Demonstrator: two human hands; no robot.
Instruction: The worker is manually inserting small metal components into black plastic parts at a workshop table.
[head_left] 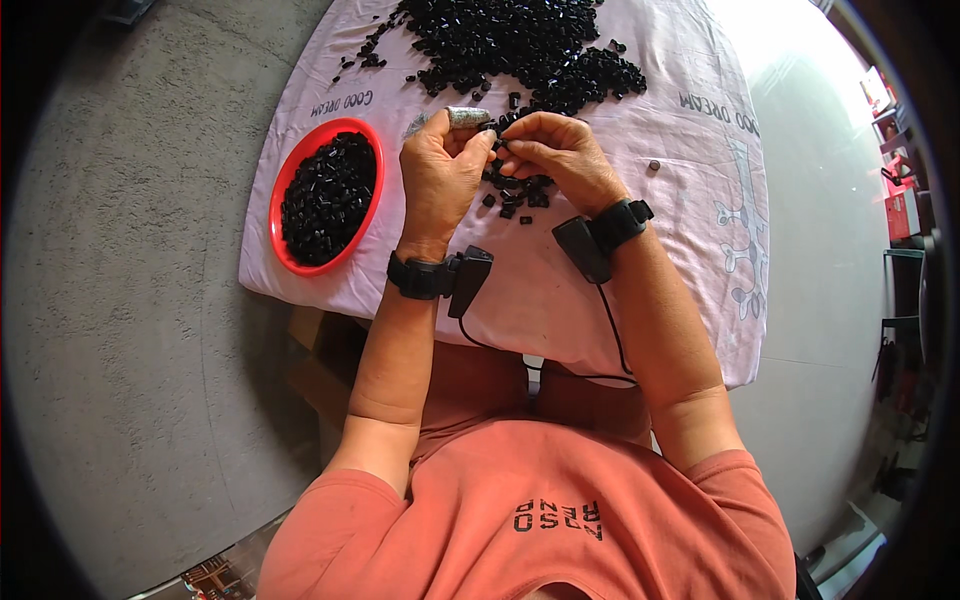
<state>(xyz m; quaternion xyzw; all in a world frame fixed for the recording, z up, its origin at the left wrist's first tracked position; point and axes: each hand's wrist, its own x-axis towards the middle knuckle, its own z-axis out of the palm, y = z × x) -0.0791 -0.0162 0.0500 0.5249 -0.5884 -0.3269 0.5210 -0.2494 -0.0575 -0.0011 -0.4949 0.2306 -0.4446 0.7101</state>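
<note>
Materials and finishes, as I read them

Black parts (520, 40): glossy plastic. Bowl (283, 190): smooth red plastic. Table cover (690, 170): matt pink cloth. Floor (130, 250): rough grey concrete.

Both hands (500, 165) meet fingertip to fingertip, forearms angled inward.
</note>
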